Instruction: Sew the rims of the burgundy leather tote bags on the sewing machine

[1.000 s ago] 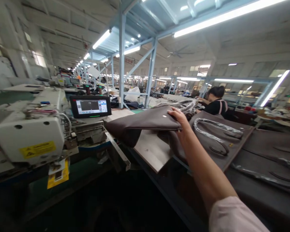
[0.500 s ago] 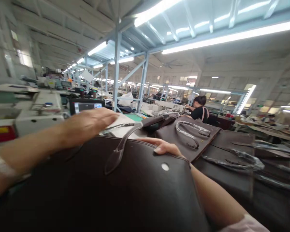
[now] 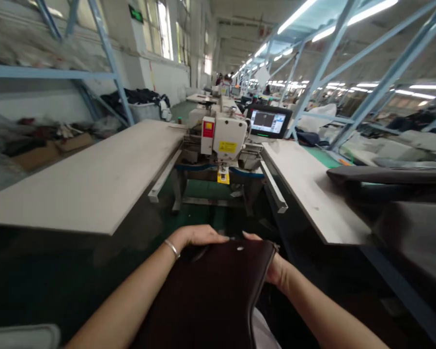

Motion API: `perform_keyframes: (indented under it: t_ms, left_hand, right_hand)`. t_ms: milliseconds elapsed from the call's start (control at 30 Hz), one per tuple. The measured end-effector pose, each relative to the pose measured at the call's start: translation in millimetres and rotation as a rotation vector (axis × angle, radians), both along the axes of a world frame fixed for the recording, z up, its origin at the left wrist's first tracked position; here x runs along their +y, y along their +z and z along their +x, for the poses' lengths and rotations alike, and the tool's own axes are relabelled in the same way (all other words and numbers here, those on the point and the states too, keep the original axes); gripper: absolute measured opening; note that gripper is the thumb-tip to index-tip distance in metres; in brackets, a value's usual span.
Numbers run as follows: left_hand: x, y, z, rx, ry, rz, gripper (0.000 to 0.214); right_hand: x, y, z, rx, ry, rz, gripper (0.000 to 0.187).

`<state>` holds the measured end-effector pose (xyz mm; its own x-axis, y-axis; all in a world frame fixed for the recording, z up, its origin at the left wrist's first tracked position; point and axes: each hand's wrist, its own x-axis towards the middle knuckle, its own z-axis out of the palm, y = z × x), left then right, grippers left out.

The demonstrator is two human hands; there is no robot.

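A dark brown leather bag [image 3: 207, 295] sits against the person's front, its bottom cut off by the frame. The left hand [image 3: 195, 236] lies spread on the top edge, thumb hidden, so any pinch cannot be told. The right hand [image 3: 276, 269] wraps the corner, pinching it. A white sewing machine [image 3: 225, 138] stands well ahead.

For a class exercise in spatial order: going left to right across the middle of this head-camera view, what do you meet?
Flat brown cardboard box → long white-topped work table → white sewing machine with yellow label → black touchscreen monitor → white-topped side table → dark brown leather bag
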<state>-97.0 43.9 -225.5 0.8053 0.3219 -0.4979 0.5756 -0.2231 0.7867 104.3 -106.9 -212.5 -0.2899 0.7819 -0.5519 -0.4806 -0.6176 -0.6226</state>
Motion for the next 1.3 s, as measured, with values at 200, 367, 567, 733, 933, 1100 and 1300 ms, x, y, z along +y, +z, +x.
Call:
perform_keyframes:
  t_ms: [200, 367, 567, 733, 933, 1100, 1300]
  left_hand:
    - [44, 29.8, -28, 0.017, 0.325, 0.292, 0.093]
    - [68, 28.8, -31, 0.12, 0.514, 0.428, 0.084]
    - [98, 23.3, -23, -0.102, 0.267, 0.202, 0.074]
    - [117, 41.5, -4, -0.238, 0.375, 0.198, 0.067]
    - [186, 43.5, 22, -0.1, 0.441, 0.3, 0.073]
    - [243, 27.4, 31, -0.007, 0.373, 0.39, 0.071]
    - [286, 18.6, 39, -0.044, 0.426, 0.334, 0.058]
  right_hand:
    - [64, 39.4, 13, -0.175, -0.018, 0.15, 0.057]
    - [92, 43.2, 12, -0.093, -0.114, 0.262, 0.067]
    - [124, 16.0, 28, -0.182, -0.384, 0.157, 0.031]
    - [156, -2.4, 66, -0.327, -0.371, 0.246, 0.03]
    - [211, -17.0, 82, -0.286, -0.319, 0.262, 0.036]
    - [256, -29.9, 86, -0.246, -0.333, 0.269, 0.042]
    - [299, -35.9, 84, -0.188, -0.431, 0.284, 0.031]
